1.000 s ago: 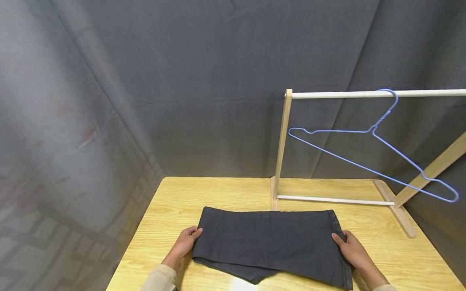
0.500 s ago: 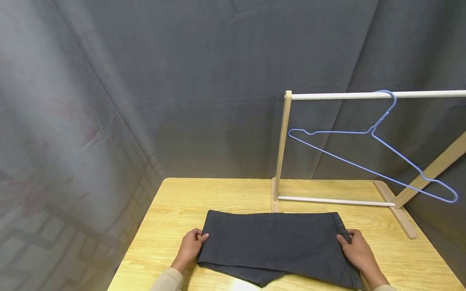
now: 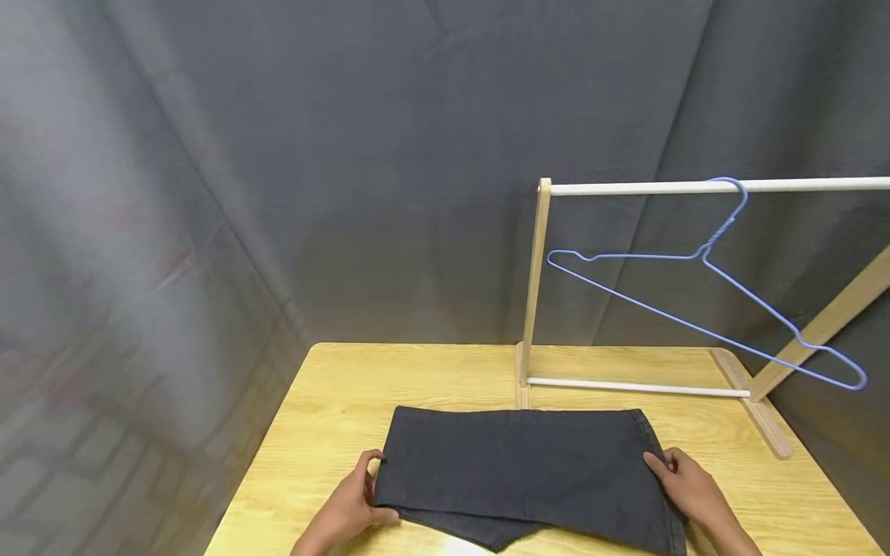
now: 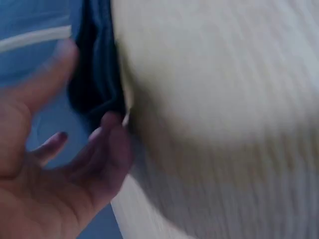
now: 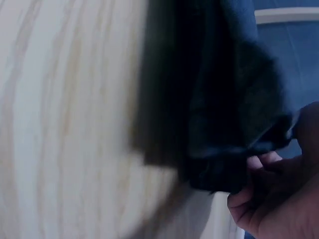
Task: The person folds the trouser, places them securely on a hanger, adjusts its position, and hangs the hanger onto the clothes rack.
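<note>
Dark folded trousers (image 3: 521, 471) lie across the front of the wooden table, a pointed flap showing under their near edge. At their left end is my left hand (image 3: 348, 498), thumb spread from the fingers around the near corner. In the left wrist view, that hand's fingertips (image 4: 112, 122) touch the dark folded edge while the thumb stands apart. My right hand (image 3: 691, 490) pinches the stitched hem at the right end, thumb on top and fingers beneath. The right wrist view shows cloth layers hanging from the fingers (image 5: 241, 196), with a shadow on the wood.
A wooden rack (image 3: 534, 286) with white rods stands on the back right of the table (image 3: 410, 374). From its upper rod (image 3: 626, 188) hangs a bare blue wire hanger (image 3: 640, 303). Grey curtains (image 3: 417, 193) enclose the back and sides.
The trousers shifted slightly right and nearer, then stayed put. My left hand let go of the left edge and slid down to the near corner, spreading its fingers. The right hand keeps its pinch.
</note>
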Available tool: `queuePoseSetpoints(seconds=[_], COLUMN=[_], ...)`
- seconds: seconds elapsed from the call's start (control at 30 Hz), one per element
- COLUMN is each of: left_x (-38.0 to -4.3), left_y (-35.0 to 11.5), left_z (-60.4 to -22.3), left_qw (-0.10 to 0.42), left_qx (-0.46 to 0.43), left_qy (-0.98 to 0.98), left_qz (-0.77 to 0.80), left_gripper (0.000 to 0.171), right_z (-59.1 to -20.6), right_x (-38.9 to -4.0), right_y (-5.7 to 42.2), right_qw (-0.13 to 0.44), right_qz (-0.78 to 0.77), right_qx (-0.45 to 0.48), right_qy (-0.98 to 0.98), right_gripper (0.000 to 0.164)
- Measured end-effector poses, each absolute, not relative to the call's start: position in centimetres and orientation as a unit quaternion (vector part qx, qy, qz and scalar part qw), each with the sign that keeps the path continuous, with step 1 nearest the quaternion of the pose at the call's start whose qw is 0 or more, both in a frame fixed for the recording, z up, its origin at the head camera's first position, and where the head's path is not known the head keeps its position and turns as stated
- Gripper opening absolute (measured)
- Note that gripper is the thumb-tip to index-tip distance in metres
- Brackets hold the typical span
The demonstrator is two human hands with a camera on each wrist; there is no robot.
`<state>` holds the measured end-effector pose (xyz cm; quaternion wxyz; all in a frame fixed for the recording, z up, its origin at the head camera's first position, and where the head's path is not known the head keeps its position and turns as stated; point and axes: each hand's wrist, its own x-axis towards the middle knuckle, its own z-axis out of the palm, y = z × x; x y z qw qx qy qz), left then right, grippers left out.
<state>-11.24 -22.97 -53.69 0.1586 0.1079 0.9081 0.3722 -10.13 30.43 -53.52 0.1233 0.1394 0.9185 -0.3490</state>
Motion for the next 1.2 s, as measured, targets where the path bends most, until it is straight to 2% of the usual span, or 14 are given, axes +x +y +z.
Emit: queuePoseSetpoints(seconds=[0.17, 0.3, 0.4, 0.47, 0.53, 0.63, 0.73, 0.8, 0.9, 1.03, 1.2], left_x=[-11.2, -11.0, -10.9, -10.9, -11.1, -11.6, -12.4, -13.1, -14.2, -15.0, -15.2], left_y=[-22.4, -21.9, -21.6, -21.4, -21.3, -21.0, -20.1, -19.1, -17.6, -16.5, -16.7], left_z=[-53.9, -54.3, -54.4, -54.2, -53.6, -52.8, -52.7, -52.9, -53.7, -54.9, -56.6], left_qw=[0.063, 0.028, 0.018, 0.032, 0.059, 0.074, 0.027, -0.014, -0.051, -0.042, -0.014], left_qx=[0.176, 0.211, 0.221, 0.219, 0.212, 0.191, 0.182, 0.191, 0.222, 0.252, 0.251], left_qy=[0.958, 0.963, 0.965, 0.965, 0.964, 0.965, 0.972, 0.974, 0.97, 0.965, 0.967], left_qz=[0.216, 0.164, 0.142, 0.138, 0.149, 0.161, 0.144, 0.123, 0.085, 0.057, 0.052], left_gripper=[0.043, 0.034, 0.035, 0.034, 0.028, 0.017, 0.023, 0.029, 0.042, 0.056, 0.064], right_z=[-52.8, -53.0, -53.7, -54.1, -54.3, -54.5, -54.4, -54.6, -54.9, -55.8, -56.5], right_x=[-10.4, -10.9, -11.4, -11.4, -11.2, -10.4, -10.0, -10.0, -10.0, -9.6, -9.0], right_y=[30.0, 30.1, 30.4, 30.6, 30.5, 29.9, 28.7, 27.7, 26.2, 25.1, 24.6], right_qw=[0.079, 0.034, 0.047, 0.067, 0.061, -0.024, -0.129, -0.155, -0.092, -0.007, -0.003], right_qz=[-0.371, -0.344, -0.323, -0.307, -0.289, -0.253, -0.201, -0.172, -0.175, -0.192, -0.185], right_qx=[0.13, 0.126, 0.125, 0.129, 0.133, 0.127, 0.067, 0.011, -0.047, -0.052, -0.048], right_qy=[0.916, 0.93, 0.937, 0.941, 0.946, 0.959, 0.969, 0.973, 0.979, 0.98, 0.982], right_gripper=[0.054, 0.049, 0.055, 0.065, 0.069, 0.063, 0.057, 0.059, 0.066, 0.071, 0.076])
